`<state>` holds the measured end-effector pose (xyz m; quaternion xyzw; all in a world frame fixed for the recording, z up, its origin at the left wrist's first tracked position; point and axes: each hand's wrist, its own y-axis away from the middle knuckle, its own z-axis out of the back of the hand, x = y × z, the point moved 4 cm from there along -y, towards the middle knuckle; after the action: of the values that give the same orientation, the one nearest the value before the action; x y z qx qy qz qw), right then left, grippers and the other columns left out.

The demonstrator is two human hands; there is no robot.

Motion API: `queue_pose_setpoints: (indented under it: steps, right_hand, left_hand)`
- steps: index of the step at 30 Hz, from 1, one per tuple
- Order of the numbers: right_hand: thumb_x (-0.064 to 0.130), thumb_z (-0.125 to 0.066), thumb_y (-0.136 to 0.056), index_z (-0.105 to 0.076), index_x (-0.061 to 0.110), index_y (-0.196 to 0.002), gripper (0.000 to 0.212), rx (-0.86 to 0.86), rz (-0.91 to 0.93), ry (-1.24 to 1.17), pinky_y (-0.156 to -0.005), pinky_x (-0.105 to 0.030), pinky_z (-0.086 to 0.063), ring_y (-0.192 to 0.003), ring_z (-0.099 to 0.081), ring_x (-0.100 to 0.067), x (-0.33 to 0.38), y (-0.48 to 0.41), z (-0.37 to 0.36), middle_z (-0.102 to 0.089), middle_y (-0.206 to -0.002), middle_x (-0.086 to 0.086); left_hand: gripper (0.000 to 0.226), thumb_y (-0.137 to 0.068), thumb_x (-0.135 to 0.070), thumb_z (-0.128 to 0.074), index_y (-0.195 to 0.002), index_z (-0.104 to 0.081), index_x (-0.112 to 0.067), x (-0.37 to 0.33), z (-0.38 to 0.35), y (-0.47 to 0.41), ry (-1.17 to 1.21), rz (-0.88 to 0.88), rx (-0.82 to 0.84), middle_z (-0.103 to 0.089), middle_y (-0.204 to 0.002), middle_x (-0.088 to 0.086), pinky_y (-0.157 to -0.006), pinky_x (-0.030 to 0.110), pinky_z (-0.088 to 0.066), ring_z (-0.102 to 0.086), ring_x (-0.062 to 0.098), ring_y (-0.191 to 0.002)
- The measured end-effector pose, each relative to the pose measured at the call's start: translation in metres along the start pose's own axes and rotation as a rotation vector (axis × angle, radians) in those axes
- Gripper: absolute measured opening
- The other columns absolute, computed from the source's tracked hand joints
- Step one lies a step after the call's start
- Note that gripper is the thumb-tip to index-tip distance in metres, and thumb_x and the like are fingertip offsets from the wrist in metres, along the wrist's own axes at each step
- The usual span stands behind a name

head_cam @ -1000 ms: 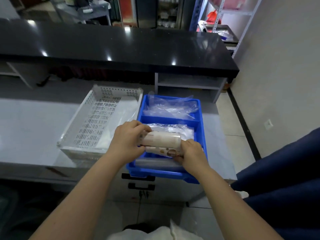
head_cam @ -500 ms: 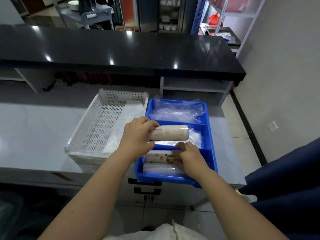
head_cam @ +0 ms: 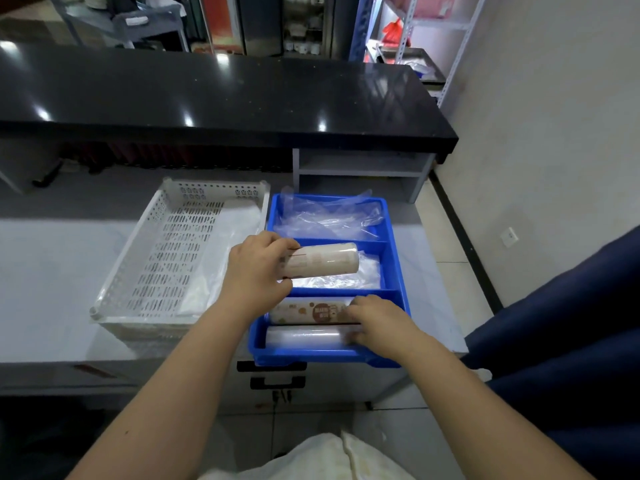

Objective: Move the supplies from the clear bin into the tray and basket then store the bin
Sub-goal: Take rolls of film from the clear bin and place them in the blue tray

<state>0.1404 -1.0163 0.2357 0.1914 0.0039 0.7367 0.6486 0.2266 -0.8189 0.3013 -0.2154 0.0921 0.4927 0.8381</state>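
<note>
A blue tray [head_cam: 398, 282] with three compartments sits at the counter's front edge. My left hand [head_cam: 258, 271] grips a cream printed roll [head_cam: 325, 263] by its left end and holds it level over the middle compartment, above clear bags [head_cam: 367, 275]. My right hand [head_cam: 375, 322] rests on the right ends of a second printed roll [head_cam: 308, 311] and a clear roll [head_cam: 304, 337] lying in the near compartment. Loose clear plastic [head_cam: 325, 216] fills the far compartment. A white perforated basket [head_cam: 166, 251] stands left of the tray with a white bag [head_cam: 221, 258] inside.
A raised black countertop [head_cam: 221, 98] runs across the back, with an open grey shelf [head_cam: 360, 168] under its right end. Black drawer handles [head_cam: 277, 374] sit below the tray. A dark blue fabric surface [head_cam: 561, 341] is at the right. Shelving stands far behind.
My left hand lifted the cream roll from the near compartment and carried it back over the middle one. My right hand stayed low on the rolls in the near compartment.
</note>
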Motion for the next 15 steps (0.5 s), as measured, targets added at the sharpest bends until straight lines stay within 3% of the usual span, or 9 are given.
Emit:
queue_pose_setpoints:
  steps: [4,10,15]
  right_hand:
    - [0.036,-0.065,-0.084,-0.048,0.031,-0.131,0.051,0.047,0.074,0.061,-0.094,-0.043,-0.048,-0.110,-0.050,-0.024,0.037,-0.017,-0.013,-0.053,-0.128,0.000]
    - [0.027,-0.064,-0.085,-0.053,0.025,-0.126,0.042,0.179,0.030,0.274,-0.091,-0.045,-0.044,-0.111,-0.045,-0.032,0.046,-0.033,-0.021,-0.044,-0.132,-0.006]
    - [0.019,-0.066,-0.084,-0.048,0.014,-0.131,0.051,0.111,0.133,0.177,-0.097,-0.044,-0.045,-0.116,-0.042,-0.027,0.045,-0.029,-0.019,-0.044,-0.135,-0.008]
  left_hand:
    - [0.059,-0.062,-0.019,-0.078,-0.118,-0.060,-0.027,0.004,-0.003,-0.001,-0.009,0.011,0.005,-0.057,-0.109,-0.003,-0.082,0.035,-0.041,-0.050,0.019,-0.098]
    - [0.057,-0.061,-0.017,-0.076,-0.116,-0.061,-0.026,0.008,-0.002,0.002,0.010,0.038,-0.002,-0.057,-0.107,-0.002,-0.081,0.040,-0.044,-0.051,0.021,-0.096]
    - [0.057,-0.062,-0.017,-0.076,-0.116,-0.061,-0.026,0.011,-0.002,0.005,0.014,0.052,-0.004,-0.057,-0.108,-0.002,-0.082,0.039,-0.044,-0.051,0.021,-0.096]
